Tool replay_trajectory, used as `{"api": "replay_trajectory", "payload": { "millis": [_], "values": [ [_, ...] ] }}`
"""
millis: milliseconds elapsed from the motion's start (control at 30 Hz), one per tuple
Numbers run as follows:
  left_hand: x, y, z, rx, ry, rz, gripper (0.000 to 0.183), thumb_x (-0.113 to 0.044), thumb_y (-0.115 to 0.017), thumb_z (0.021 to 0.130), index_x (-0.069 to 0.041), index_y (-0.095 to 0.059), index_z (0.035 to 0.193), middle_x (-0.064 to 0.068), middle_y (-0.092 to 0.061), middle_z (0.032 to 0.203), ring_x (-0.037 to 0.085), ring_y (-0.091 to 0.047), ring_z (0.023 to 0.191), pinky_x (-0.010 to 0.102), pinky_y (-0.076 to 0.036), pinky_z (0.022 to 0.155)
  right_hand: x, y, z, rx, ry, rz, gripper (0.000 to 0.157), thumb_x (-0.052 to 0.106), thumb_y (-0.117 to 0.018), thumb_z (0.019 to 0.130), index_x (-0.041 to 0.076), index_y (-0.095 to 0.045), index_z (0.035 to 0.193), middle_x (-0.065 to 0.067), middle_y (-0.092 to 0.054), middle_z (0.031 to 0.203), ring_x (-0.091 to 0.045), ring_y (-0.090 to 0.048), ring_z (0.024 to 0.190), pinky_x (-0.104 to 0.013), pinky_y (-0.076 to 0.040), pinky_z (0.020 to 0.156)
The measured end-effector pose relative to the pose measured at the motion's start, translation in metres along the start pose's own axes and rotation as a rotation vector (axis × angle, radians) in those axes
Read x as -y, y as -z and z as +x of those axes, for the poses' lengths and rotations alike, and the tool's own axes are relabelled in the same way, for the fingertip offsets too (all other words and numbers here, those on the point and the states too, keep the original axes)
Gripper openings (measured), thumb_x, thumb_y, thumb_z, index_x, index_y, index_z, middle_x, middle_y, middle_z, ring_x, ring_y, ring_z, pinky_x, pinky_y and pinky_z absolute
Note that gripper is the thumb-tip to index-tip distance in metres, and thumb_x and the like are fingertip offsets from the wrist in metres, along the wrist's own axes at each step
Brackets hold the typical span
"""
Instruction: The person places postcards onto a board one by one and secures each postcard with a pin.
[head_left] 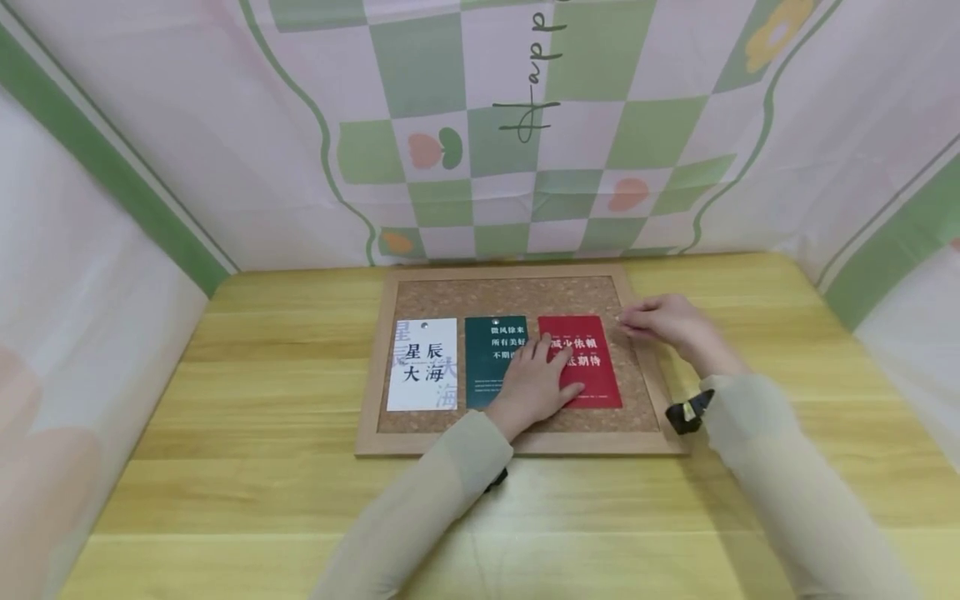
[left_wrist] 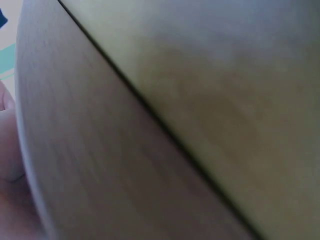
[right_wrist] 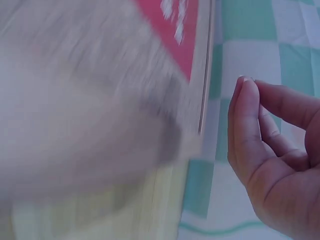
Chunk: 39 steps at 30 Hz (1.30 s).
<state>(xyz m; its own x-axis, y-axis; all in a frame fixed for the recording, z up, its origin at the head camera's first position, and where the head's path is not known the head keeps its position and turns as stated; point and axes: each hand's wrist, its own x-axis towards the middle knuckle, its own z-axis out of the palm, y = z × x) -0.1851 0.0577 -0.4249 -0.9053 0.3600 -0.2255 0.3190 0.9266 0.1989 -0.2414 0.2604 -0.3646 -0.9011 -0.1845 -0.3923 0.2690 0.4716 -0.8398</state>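
Note:
My left hand (head_left: 531, 385) lies with its fingers spread over the red card (head_left: 592, 388) and the lower right of the dark green card (head_left: 487, 375), covering some of their print. To the left is a white card (head_left: 422, 379). All three cards lie in a row on a wood-framed cork board (head_left: 517, 293). Small pins show at the top of the white and green cards. Beside the red card, over the board's right side, my right hand (head_left: 667, 327) pinches thumb and fingertips together on a tiny pale pin, barely visible between them. The right wrist view shows these fingertips (right_wrist: 246, 87) touching.
The board rests on a wooden table (head_left: 262, 392), its far edge close to a hanging checked cloth (head_left: 510, 200). Cloth also hangs at both sides. The frame's near rail (left_wrist: 110, 150) fills much of the left wrist view.

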Motion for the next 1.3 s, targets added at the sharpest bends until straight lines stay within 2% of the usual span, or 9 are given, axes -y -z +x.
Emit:
{"api": "replay_trajectory", "payload": {
  "millis": [133, 367, 567, 800, 1067, 1300],
  "values": [
    [0.001, -0.002, 0.001, 0.002, 0.0, -0.003, 0.064, -0.058, -0.044, 0.094, -0.031, -0.029, 0.15, 0.006, -0.018, 0.161, 0.024, -0.019, 0.148, 0.037, -0.023, 0.12, 0.011, -0.017, 0.012, 0.033, -0.001, 0.072, 0.046, 0.007, -0.047, 0.099, -0.021, -0.037, 0.134, 0.016, -0.063, 0.077, 0.009, -0.061, 0.072, -0.013, -0.054, 0.076],
    [0.002, -0.002, 0.0, 0.005, -0.009, -0.014, 0.064, -0.058, -0.044, 0.094, -0.03, -0.03, 0.15, 0.006, -0.019, 0.161, 0.024, -0.019, 0.148, 0.037, -0.023, 0.12, 0.017, -0.039, 0.032, 0.019, -0.045, 0.113, 0.044, 0.002, -0.046, 0.097, -0.018, -0.038, 0.135, 0.014, -0.06, 0.075, 0.007, -0.06, 0.068, -0.01, -0.053, 0.071],
    [0.001, -0.001, -0.001, 0.009, -0.012, -0.016, 0.063, -0.057, -0.044, 0.095, -0.03, -0.03, 0.15, 0.006, -0.019, 0.161, 0.024, -0.019, 0.148, 0.037, -0.022, 0.121, 0.015, -0.051, 0.045, 0.012, -0.077, 0.185, 0.042, -0.004, -0.045, 0.095, -0.021, -0.039, 0.132, 0.012, -0.061, 0.068, 0.004, -0.061, 0.063, -0.011, -0.053, 0.068],
    [-0.001, 0.004, -0.003, 0.019, -0.012, -0.006, 0.062, -0.057, -0.042, 0.095, -0.03, -0.03, 0.15, 0.005, -0.018, 0.161, 0.024, -0.018, 0.149, 0.036, -0.022, 0.121, 0.011, -0.057, 0.053, -0.009, -0.123, 0.231, 0.037, -0.005, -0.047, 0.093, -0.02, -0.045, 0.127, 0.009, -0.06, 0.065, 0.003, -0.059, 0.056, -0.009, -0.052, 0.063],
    [0.0, 0.004, -0.004, 0.008, -0.02, -0.004, 0.062, -0.057, -0.041, 0.096, -0.029, -0.03, 0.15, 0.006, -0.018, 0.161, 0.024, -0.019, 0.149, 0.036, -0.022, 0.121, 0.013, -0.059, 0.053, -0.046, -0.128, 0.107, 0.038, 0.003, -0.048, 0.096, -0.016, -0.049, 0.128, 0.013, -0.06, 0.063, 0.003, -0.058, 0.057, -0.01, -0.051, 0.06],
    [0.002, 0.003, -0.002, -0.008, -0.023, 0.007, 0.062, -0.057, -0.042, 0.096, -0.029, -0.031, 0.15, 0.007, -0.019, 0.161, 0.025, -0.02, 0.148, 0.036, -0.024, 0.12, 0.016, -0.061, 0.054, -0.066, -0.135, 0.065, 0.034, 0.004, -0.05, 0.095, -0.015, -0.053, 0.124, 0.011, -0.058, 0.063, 0.001, -0.057, 0.057, -0.012, -0.05, 0.06]
  ]
}}
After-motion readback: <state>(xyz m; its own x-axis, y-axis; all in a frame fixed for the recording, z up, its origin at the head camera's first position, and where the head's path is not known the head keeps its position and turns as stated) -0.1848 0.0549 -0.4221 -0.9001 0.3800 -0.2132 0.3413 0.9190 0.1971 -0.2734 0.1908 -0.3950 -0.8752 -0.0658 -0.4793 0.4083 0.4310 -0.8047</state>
